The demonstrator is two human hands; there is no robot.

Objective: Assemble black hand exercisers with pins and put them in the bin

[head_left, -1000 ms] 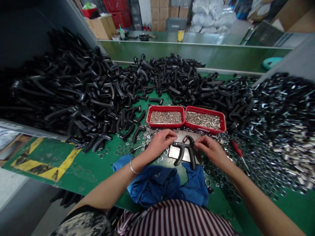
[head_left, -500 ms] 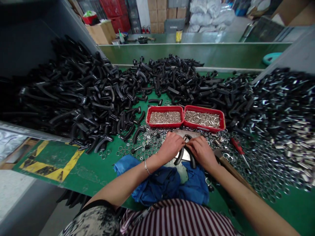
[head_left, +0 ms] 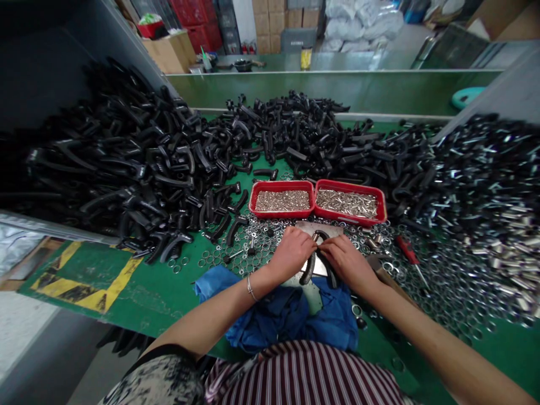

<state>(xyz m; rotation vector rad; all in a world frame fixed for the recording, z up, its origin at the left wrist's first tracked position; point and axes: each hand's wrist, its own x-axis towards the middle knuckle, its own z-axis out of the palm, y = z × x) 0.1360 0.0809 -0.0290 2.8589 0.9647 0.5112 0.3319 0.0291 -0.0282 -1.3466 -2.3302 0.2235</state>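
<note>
My left hand and my right hand meet over a metal plate near the bench's front. Between them is a black curved-handled part, its two arms spread towards me. The fingers of both hands are pinched at its upper end, and fingertips hide what lies between them. Just behind the plate stand two red trays, the left one with tiny metal pieces and the right one with small pins. A blue cloth lies in front of the plate.
Black handles are heaped at the left and back. Metal rings spread over the green bench, with silver sleeves at the right. A red screwdriver and a hammer lie right of my right hand.
My right hand and forearm have shifted slightly, and more of the bench shows beneath the forearm. Both hands stay pinched at the black part.
</note>
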